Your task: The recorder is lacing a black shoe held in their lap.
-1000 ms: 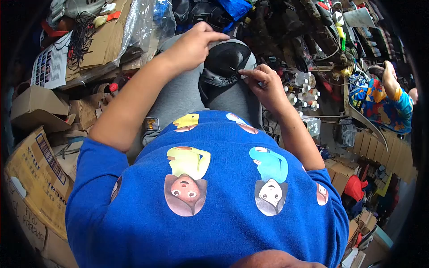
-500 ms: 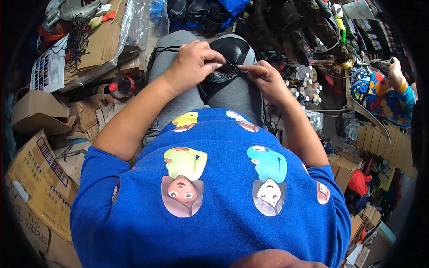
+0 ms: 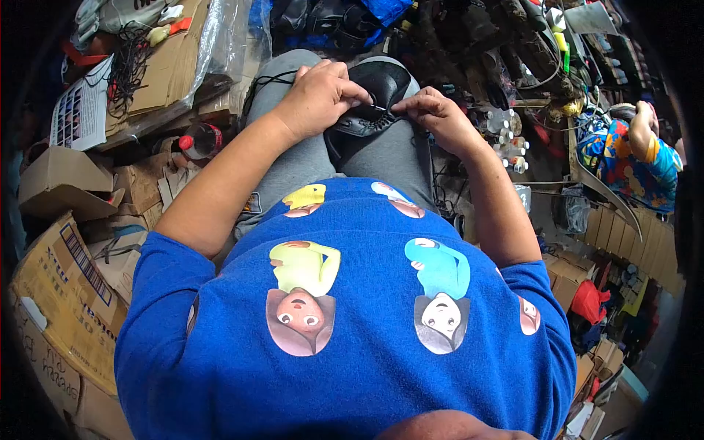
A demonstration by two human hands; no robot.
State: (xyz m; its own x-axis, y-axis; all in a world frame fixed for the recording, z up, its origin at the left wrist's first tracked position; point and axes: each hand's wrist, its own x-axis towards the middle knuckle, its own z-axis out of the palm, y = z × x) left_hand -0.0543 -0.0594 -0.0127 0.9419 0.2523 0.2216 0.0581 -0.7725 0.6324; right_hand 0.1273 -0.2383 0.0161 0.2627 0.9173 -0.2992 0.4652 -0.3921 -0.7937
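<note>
On the lap, hands [image 3: 381,103] half-hide a black shoe [image 3: 374,88] (laces barely visible).

Illumination is even, diffuse daylight with no single visible source. The blue shirt [image 3: 352,323] and both forearms render bright and saturated, without glare or blown highlights. Shadows are soft: a mild shadow lies under the left hand [image 3: 317,94] and the right hand [image 3: 433,116], where the black shoe [image 3: 370,99] shows little surface detail. The clutter at the top of the frame is darker and harder to read. Focus is sharp at centre; no motion blur is evident on the hands. Fisheye distortion is strong: the cardboard boxes [image 3: 62,286] at the left bow outward, and edges curve toward the rim. A black vignette encloses all corners, and detail softens near it.
</note>
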